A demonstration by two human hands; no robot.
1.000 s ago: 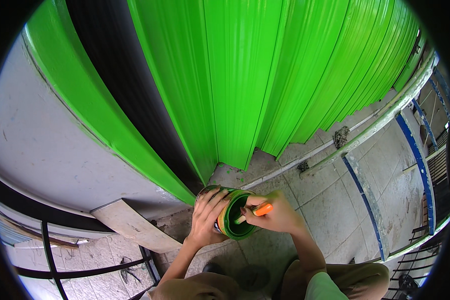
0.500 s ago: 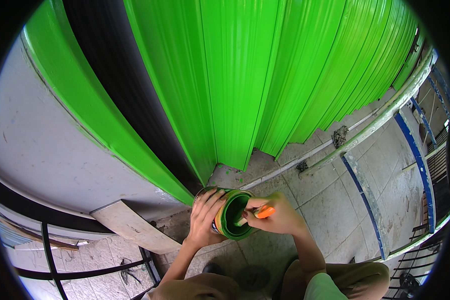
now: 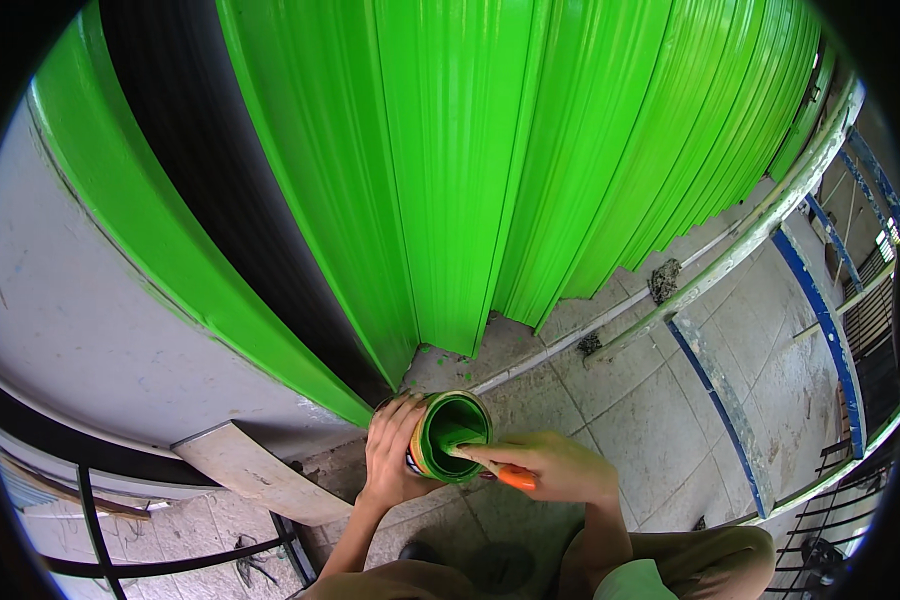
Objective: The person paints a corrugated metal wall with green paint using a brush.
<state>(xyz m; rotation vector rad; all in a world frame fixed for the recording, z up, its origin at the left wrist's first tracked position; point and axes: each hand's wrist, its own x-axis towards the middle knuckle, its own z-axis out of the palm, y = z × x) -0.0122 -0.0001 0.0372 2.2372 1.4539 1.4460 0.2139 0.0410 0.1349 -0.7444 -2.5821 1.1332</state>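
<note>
My left hand (image 3: 395,447) grips the side of a round paint can (image 3: 426,462), tilted so its opening faces me. Bright green paint coats the inside wall and rim. In my right hand (image 3: 560,465), at the can's right side, is a paintbrush with an orange handle (image 3: 517,477). Its head reaches over the rim into the can, green with paint, and my fingers cover part of the handle. Just beyond the can stands a folding panel door (image 3: 460,180) painted the same bright green, with a green frame post (image 3: 205,270) to its left.
A dark strip (image 3: 200,150) runs between post and panels. Left are a grey wall (image 3: 120,320), a leaning board (image 3: 260,470) and a black metal frame (image 3: 95,520). A paint-spattered rail with blue bars (image 3: 820,310) stands right, over floor tiles (image 3: 630,440). Green drips dot the floor near the door.
My right hand has shifted down and right, turning the brush so its handle now lies at the rim's lower right. The can sits slightly lower and further left in view.
</note>
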